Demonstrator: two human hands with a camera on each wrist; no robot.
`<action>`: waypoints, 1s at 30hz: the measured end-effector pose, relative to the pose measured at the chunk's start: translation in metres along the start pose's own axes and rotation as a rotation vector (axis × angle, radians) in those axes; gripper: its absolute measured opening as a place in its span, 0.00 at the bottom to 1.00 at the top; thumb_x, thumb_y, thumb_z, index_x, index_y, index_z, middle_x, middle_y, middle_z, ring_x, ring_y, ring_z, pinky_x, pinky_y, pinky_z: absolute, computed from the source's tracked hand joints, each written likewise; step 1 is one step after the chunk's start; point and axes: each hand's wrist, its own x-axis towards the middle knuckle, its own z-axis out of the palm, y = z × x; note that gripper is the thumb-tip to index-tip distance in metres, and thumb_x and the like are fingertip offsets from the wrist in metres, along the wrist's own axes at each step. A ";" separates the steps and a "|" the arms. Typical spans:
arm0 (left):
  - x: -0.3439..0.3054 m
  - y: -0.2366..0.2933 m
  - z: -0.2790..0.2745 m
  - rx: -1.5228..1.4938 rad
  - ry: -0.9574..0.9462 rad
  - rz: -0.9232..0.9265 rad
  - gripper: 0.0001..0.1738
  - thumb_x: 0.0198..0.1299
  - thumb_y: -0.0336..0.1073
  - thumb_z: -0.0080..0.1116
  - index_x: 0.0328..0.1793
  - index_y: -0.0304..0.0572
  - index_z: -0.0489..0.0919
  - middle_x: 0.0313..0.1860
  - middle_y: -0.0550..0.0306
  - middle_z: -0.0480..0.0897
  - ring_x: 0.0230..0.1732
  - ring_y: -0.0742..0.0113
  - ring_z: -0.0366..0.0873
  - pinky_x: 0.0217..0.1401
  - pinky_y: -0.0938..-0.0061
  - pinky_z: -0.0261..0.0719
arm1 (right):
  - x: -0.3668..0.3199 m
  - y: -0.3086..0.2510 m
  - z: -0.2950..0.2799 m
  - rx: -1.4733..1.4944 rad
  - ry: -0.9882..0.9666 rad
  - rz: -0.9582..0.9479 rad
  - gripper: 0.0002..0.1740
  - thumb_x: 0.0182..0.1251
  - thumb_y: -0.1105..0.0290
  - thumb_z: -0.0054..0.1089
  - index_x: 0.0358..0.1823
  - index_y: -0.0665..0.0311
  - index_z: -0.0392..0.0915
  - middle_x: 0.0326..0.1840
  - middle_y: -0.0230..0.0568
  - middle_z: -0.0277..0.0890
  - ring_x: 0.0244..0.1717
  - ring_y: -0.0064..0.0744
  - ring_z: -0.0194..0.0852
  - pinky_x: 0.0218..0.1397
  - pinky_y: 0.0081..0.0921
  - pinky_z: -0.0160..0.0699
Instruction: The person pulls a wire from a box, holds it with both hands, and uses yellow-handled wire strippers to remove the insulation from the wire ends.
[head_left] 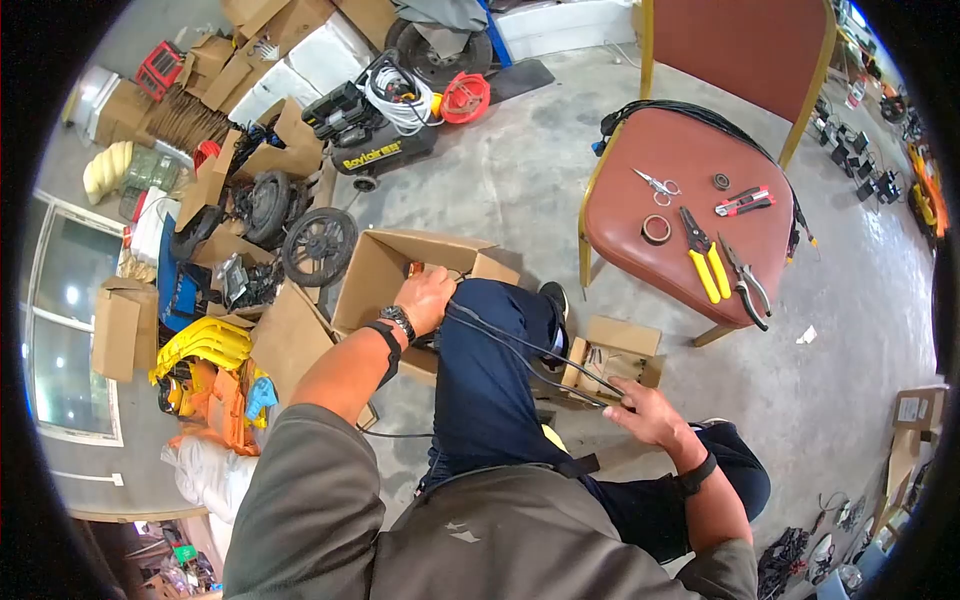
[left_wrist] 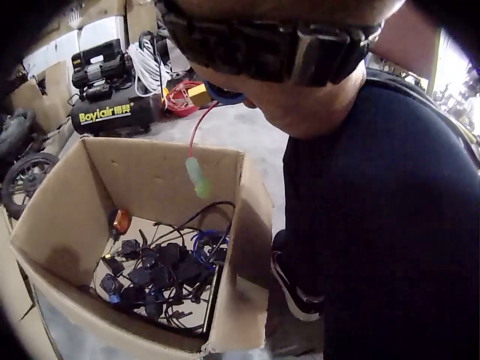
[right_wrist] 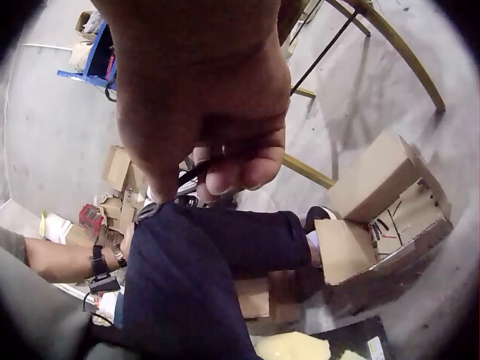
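Note:
A black cable (head_left: 500,335) runs across the person's raised thigh from one hand to the other. At its left end the left hand (head_left: 425,298) grips it above a large cardboard box (left_wrist: 169,154). From that hand a thin red wire (left_wrist: 198,129) hangs down, ending in a pale green translucent connector (left_wrist: 196,174). The right hand (head_left: 648,412) pinches the cable's other end between thumb and fingers, beside the knee. In the right wrist view, the cable shows dark between the curled fingers (right_wrist: 251,174). Inside the large box lie several black connectors and wires (left_wrist: 161,270) and an orange lamp (left_wrist: 121,220).
A small open cardboard box (head_left: 610,360) with small parts stands between the feet. On the red chair (head_left: 625,215) lie scissors (head_left: 660,186), yellow-handled wire strippers (head_left: 706,262), pliers (head_left: 742,280), a utility knife (head_left: 745,201) and tape rolls. A black compressor (head_left: 385,150) stands beyond the box.

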 end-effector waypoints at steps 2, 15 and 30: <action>-0.001 -0.005 0.006 -0.010 0.007 0.011 0.05 0.52 0.31 0.58 0.34 0.41 0.75 0.38 0.48 0.74 0.41 0.45 0.79 0.44 0.54 0.79 | 0.001 0.007 0.006 -0.008 0.031 -0.032 0.35 0.64 0.54 0.67 0.65 0.72 0.71 0.28 0.54 0.79 0.31 0.51 0.80 0.38 0.39 0.77; 0.001 -0.001 0.004 -0.003 -0.033 -0.022 0.09 0.52 0.34 0.61 0.36 0.42 0.74 0.40 0.48 0.74 0.45 0.45 0.77 0.46 0.55 0.78 | 0.001 0.003 0.001 -0.112 -0.017 0.017 0.36 0.63 0.51 0.66 0.64 0.70 0.72 0.28 0.56 0.79 0.34 0.57 0.81 0.39 0.43 0.78; 0.010 0.009 -0.012 0.109 -0.115 -0.017 0.05 0.56 0.32 0.55 0.37 0.41 0.77 0.39 0.48 0.75 0.44 0.46 0.78 0.48 0.54 0.78 | -0.003 0.007 -0.003 -0.097 0.015 0.003 0.39 0.62 0.55 0.68 0.69 0.68 0.67 0.30 0.52 0.81 0.34 0.55 0.82 0.40 0.42 0.79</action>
